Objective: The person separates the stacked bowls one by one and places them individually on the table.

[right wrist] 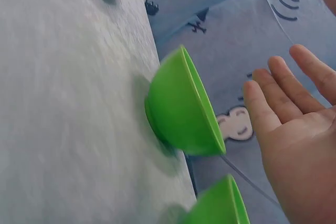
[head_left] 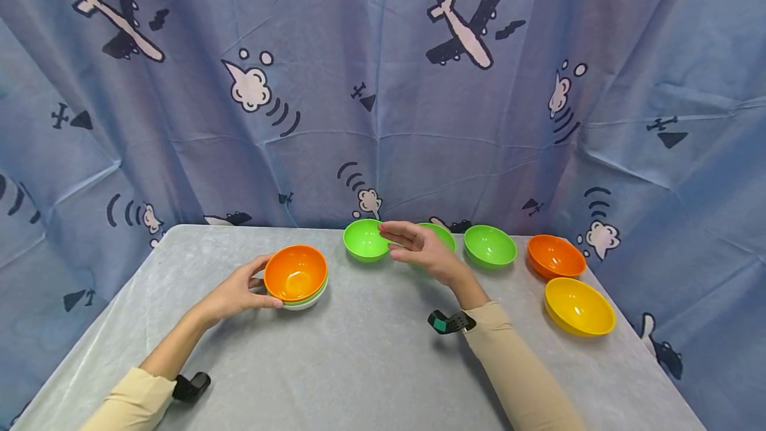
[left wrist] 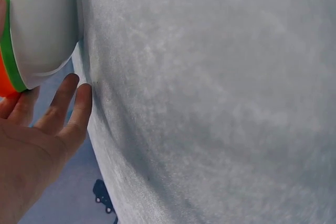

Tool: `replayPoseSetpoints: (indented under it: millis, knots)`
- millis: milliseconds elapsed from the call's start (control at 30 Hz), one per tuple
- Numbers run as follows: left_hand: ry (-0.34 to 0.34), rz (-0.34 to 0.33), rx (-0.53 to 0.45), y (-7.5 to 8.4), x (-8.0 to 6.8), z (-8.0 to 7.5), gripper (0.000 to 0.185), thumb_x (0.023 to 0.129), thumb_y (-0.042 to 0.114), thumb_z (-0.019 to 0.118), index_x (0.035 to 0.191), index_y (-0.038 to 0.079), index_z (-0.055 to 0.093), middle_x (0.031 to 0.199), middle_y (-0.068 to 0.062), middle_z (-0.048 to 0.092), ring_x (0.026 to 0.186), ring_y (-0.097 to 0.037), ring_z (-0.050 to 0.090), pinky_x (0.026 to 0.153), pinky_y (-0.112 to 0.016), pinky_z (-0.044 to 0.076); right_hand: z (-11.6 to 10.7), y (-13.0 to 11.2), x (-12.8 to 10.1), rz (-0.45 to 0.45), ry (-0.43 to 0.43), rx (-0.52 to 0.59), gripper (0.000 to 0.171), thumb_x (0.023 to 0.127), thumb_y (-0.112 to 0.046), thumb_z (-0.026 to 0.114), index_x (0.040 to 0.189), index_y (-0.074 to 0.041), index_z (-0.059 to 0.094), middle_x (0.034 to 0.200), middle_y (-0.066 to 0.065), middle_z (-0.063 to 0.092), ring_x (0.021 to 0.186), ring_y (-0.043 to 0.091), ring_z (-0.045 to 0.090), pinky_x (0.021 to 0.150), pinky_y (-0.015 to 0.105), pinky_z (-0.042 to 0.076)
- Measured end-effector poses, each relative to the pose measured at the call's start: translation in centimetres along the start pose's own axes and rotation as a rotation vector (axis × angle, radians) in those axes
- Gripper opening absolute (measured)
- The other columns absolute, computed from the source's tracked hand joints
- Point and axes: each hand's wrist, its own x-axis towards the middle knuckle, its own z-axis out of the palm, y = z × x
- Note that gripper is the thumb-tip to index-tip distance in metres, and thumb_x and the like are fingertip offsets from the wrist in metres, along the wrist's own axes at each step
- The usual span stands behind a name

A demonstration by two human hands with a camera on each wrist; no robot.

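A person sat at a grey cloth-covered table [head_left: 371, 351] with both forearms in beige sleeves reaching forward. The left hand [head_left: 236, 292] rested against the near-left side of a short stack of nested plastic bowls [head_left: 297, 279]: an orange bowl on top, a green one beneath it, and a white one at the bottom. The thumb touched the lower rim of the stack and the fingers curved loosely along its side. In the left wrist view the fingers [left wrist: 68, 106] lay almost straight beside the white bowl, so the hold looked light, more a steadying touch than a firm grasp. The stack stood on the table left of centre.

The right hand [head_left: 421, 251] hovered flat and open, fingers straight and together, holding nothing. It was just beside a round bright green plastic bowl [head_left: 366, 239] at the far edge of the table, not touching it. Behind the hand stood a second green bowl [head_left: 441, 235], partly hidden. Further right stood a third green bowl [head_left: 490, 245], then a single orange bowl [head_left: 556, 257], and nearer the right edge a yellow bowl [head_left: 579, 306].

A blue curtain printed with cartoon aeroplanes and clouds [head_left: 383, 85] hung behind the table.
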Motion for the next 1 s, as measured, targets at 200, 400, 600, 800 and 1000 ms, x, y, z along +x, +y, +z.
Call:
replayPoseSetpoints:
  millis: [200, 400, 600, 800, 1000]
  knots:
    - [-0.004, 0.003, 0.001, 0.1, 0.0, 0.0, 0.095, 0.083, 0.012, 0.087, 0.156, -0.005, 0.027, 0.153, -0.03, 0.033, 0.128, -0.049, 0.049, 0.101, -0.054, 0.047, 1.8, 0.9, 1.0, -0.018, -0.036, 0.024, 0.061, 0.095, -0.001, 0.072, 0.147, 0.009, 0.043, 0.151, 0.033, 0.037, 0.141, 0.037, 0.039, 0.108, 0.058, 0.035]
    - [0.0, 0.006, 0.006, 0.1, -0.1, 0.0, 0.094, 0.083, 0.012, 0.087, 0.156, -0.005, 0.028, 0.152, -0.03, 0.034, 0.127, -0.048, 0.052, 0.102, -0.056, 0.045, 3.5, 1.5, 1.8, -0.011, -0.043, 0.045, 0.063, 0.094, -0.003, 0.073, 0.148, 0.008, 0.043, 0.151, 0.03, 0.04, 0.14, 0.038, 0.04, 0.108, 0.058, 0.035]
    - [-0.001, 0.006, 0.0, 0.0, -0.1, 0.1, 0.095, 0.083, 0.011, 0.087, 0.156, -0.004, 0.028, 0.152, -0.03, 0.035, 0.126, -0.048, 0.052, 0.1, -0.054, 0.048, 5.7, 2.3, 2.5, 0.006, -0.025, 0.063, 0.074, 0.091, -0.002, 0.077, 0.15, 0.011, 0.036, 0.152, 0.029, 0.039, 0.142, 0.04, 0.037, 0.114, 0.053, 0.03]
    - [-0.005, 0.003, 0.0, -0.1, -0.1, 0.1, 0.095, 0.084, 0.011, 0.086, 0.156, -0.004, 0.027, 0.153, -0.03, 0.034, 0.126, -0.048, 0.052, 0.099, -0.053, 0.049, 7.9, 2.9, 3.2, 0.048, 0.012, -0.038, 0.079, 0.087, 0.0, 0.08, 0.153, 0.003, 0.037, 0.153, 0.015, 0.044, 0.142, 0.026, 0.04, 0.114, 0.043, 0.033]
    - [-0.004, 0.005, -0.002, 0.1, -0.1, 0.0, 0.095, 0.084, 0.011, 0.086, 0.156, -0.005, 0.027, 0.154, -0.029, 0.033, 0.128, -0.049, 0.05, 0.098, -0.051, 0.05, 9.5, 3.9, 4.0, 0.034, 0.013, -0.07, 0.087, 0.082, 0.006, 0.082, 0.155, 0.002, 0.034, 0.155, 0.016, 0.04, 0.145, 0.033, 0.034, 0.113, 0.041, 0.034]
